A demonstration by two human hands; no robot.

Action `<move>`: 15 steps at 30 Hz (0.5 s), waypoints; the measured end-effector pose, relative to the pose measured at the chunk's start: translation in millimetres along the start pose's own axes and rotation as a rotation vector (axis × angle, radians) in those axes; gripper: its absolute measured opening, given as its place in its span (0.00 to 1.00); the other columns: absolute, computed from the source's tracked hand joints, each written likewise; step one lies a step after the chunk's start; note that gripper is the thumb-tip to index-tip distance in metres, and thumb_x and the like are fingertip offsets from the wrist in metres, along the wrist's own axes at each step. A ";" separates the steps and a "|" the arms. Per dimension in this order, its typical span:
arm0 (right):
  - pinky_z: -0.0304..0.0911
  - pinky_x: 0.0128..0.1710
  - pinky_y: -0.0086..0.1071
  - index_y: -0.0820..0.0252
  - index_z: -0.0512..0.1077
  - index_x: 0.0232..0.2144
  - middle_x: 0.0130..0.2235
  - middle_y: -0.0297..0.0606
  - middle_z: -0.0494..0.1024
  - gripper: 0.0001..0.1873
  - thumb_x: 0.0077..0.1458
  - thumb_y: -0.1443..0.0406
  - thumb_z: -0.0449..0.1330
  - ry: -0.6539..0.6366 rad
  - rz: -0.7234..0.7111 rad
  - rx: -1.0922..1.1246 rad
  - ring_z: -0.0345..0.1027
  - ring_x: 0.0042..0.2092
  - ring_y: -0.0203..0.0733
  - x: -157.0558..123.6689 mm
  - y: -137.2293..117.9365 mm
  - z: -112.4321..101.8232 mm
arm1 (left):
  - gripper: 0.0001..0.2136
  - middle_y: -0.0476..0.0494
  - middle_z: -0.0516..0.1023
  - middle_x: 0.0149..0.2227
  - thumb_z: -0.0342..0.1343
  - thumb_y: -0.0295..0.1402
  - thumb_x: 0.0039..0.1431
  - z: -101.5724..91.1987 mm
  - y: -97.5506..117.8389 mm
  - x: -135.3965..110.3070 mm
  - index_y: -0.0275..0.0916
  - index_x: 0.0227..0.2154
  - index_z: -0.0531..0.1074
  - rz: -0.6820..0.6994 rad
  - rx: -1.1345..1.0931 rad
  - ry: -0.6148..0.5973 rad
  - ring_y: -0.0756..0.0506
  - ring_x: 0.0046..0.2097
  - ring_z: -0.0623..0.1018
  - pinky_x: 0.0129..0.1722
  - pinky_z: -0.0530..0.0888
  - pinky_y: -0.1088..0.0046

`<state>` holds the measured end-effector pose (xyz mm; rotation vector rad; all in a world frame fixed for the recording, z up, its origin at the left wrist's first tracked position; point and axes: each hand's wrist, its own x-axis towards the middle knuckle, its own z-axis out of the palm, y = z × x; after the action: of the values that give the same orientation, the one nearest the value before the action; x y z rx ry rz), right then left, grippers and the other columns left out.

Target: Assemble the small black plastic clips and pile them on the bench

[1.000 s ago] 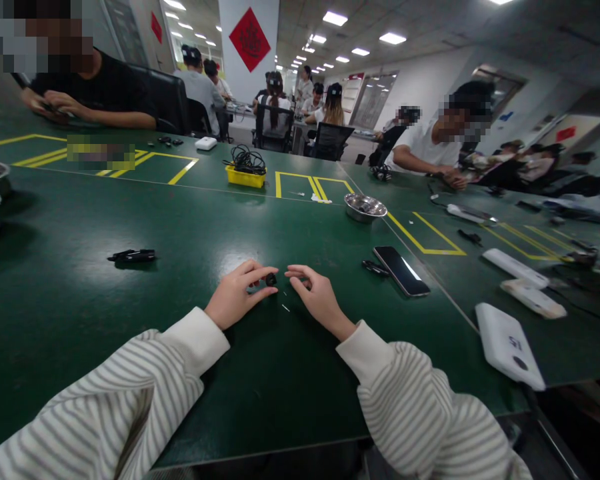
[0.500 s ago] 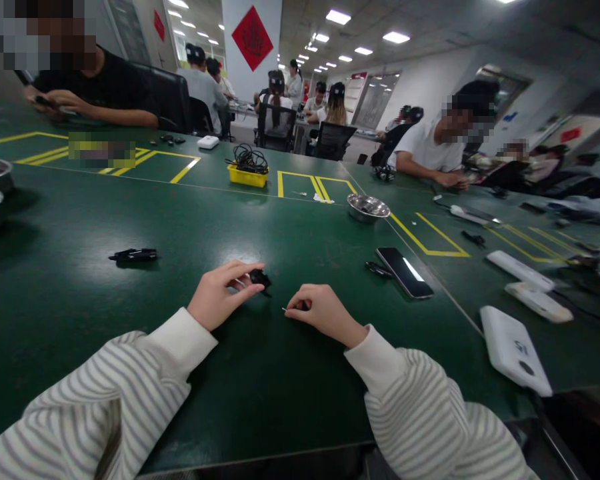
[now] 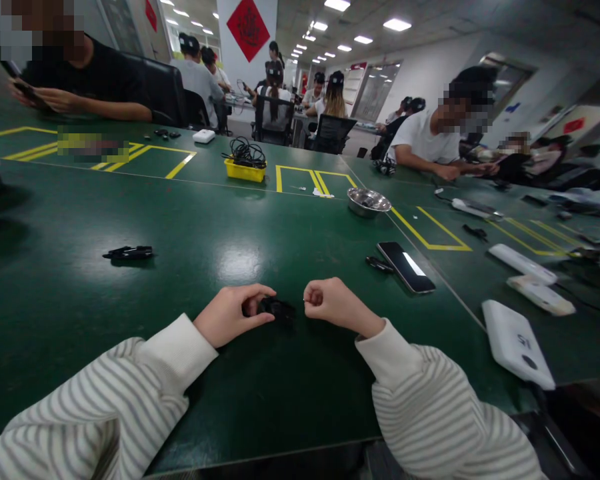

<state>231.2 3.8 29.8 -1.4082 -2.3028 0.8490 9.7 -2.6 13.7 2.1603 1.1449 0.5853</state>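
The fingers point(image 3: 259, 291) of the left hand point(image 3: 223, 315) are moderately spread, and a small black part point(image 3: 280, 309) is held between them and the thumb, above the near area of the green table point(image 3: 250, 413). The free end of this part is pointed toward the right hand point(image 3: 337, 303). There the fingers are curled narrowly, and a thin pale piece point(image 3: 305, 301) is apparently pinched at their tips; only a bright speck can be made out, so its shape cannot be told.

A gap is left between the 2 hands. For good work, the black part should be gripped near its middle and held steady, so that it is not twisted. The pale piece should be pinched lightly and close to its end, because such a thin thing could easily be bent or dropped. Both wrists would be better supported by the table. The hands should be brought together slowly, well apart from the phone point(image 3: 407, 267) on the right and the black bundle point(image 3: 129, 253) on the left.
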 end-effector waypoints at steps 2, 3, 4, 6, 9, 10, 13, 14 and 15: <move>0.58 0.24 0.23 0.64 0.69 0.25 0.22 0.32 0.70 0.04 0.44 0.69 0.55 0.046 -0.038 0.126 0.63 0.24 0.30 2.6 -0.4 6.7 | 0.18 0.53 0.69 0.23 0.53 0.38 0.49 0.4 0.2 -0.1 0.38 0.44 0.65 0.019 0.094 -0.036 0.52 0.24 0.69 0.25 0.65 0.78; 0.59 0.25 0.23 0.64 0.69 0.25 0.23 0.33 0.70 0.04 0.45 0.68 0.54 0.070 -0.062 0.170 0.63 0.25 0.30 3.8 -1.6 10.2 | 0.19 0.52 0.70 0.25 0.53 0.37 0.49 0.4 0.2 -0.3 0.39 0.45 0.64 0.033 0.139 -0.051 0.52 0.25 0.70 0.26 0.65 0.78; 0.58 0.25 0.23 0.64 0.69 0.26 0.24 0.33 0.70 0.05 0.46 0.68 0.54 0.101 -0.086 0.196 0.62 0.25 0.30 4.7 -3.4 13.4 | 0.19 0.51 0.71 0.28 0.53 0.37 0.50 0.2 0.2 -0.6 0.40 0.46 0.63 0.052 0.182 -0.063 0.51 0.26 0.70 0.27 0.65 0.77; 0.57 0.25 0.23 0.63 0.70 0.26 0.26 0.33 0.70 0.05 0.47 0.67 0.54 0.176 -0.127 0.197 0.61 0.26 0.30 5.3 -8.4 18.4 | 0.18 0.49 0.72 0.32 0.52 0.36 0.50 -0.5 0.1 -1.4 0.41 0.46 0.63 0.094 0.268 -0.081 0.50 0.30 0.71 0.29 0.66 0.77; 0.55 0.24 0.25 0.61 0.71 0.27 0.30 0.35 0.71 0.05 0.48 0.66 0.55 0.272 -0.170 0.140 0.60 0.28 0.31 3.7 -16.2 22.2 | 0.17 0.50 0.71 0.30 0.52 0.39 0.51 -2.0 0.5 -2.1 0.41 0.44 0.64 0.131 0.395 -0.108 0.49 0.31 0.71 0.28 0.65 0.76; 0.55 0.24 0.25 0.60 0.72 0.27 0.31 0.35 0.72 0.05 0.48 0.66 0.56 0.286 -0.179 0.123 0.60 0.29 0.32 3.0 -18.0 23.0 | 0.16 0.50 0.70 0.29 0.51 0.40 0.51 -2.5 0.9 -2.0 0.42 0.43 0.65 0.137 0.429 -0.110 0.49 0.30 0.71 0.28 0.65 0.76; 0.57 0.28 0.27 0.58 0.73 0.27 0.32 0.35 0.72 0.05 0.47 0.65 0.57 0.279 -0.200 0.093 0.61 0.34 0.35 1.9 -20.2 26.8 | 0.16 0.50 0.69 0.30 0.51 0.42 0.51 -3.6 2.4 -1.6 0.42 0.43 0.65 0.149 0.476 -0.103 0.49 0.30 0.71 0.27 0.64 0.76; 0.58 0.31 0.28 0.57 0.73 0.27 0.33 0.35 0.72 0.05 0.47 0.65 0.58 0.269 -0.208 0.084 0.62 0.36 0.35 2.2 -20.0 28.5 | 0.16 0.50 0.69 0.30 0.51 0.42 0.51 -3.8 2.9 -1.4 0.42 0.42 0.65 0.147 0.482 -0.103 0.49 0.30 0.71 0.27 0.64 0.76; 0.58 0.34 0.29 0.56 0.74 0.27 0.33 0.34 0.72 0.04 0.47 0.65 0.58 0.260 -0.215 0.076 0.62 0.37 0.36 2.6 -19.6 30.3 | 0.16 0.50 0.69 0.30 0.51 0.42 0.51 -3.9 3.3 -1.2 0.42 0.42 0.65 0.143 0.486 -0.105 0.49 0.30 0.71 0.27 0.64 0.76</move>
<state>199.8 -10.4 18.5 -1.1393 -2.1510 0.6398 8.5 -3.8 18.7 2.6658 1.1706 0.2638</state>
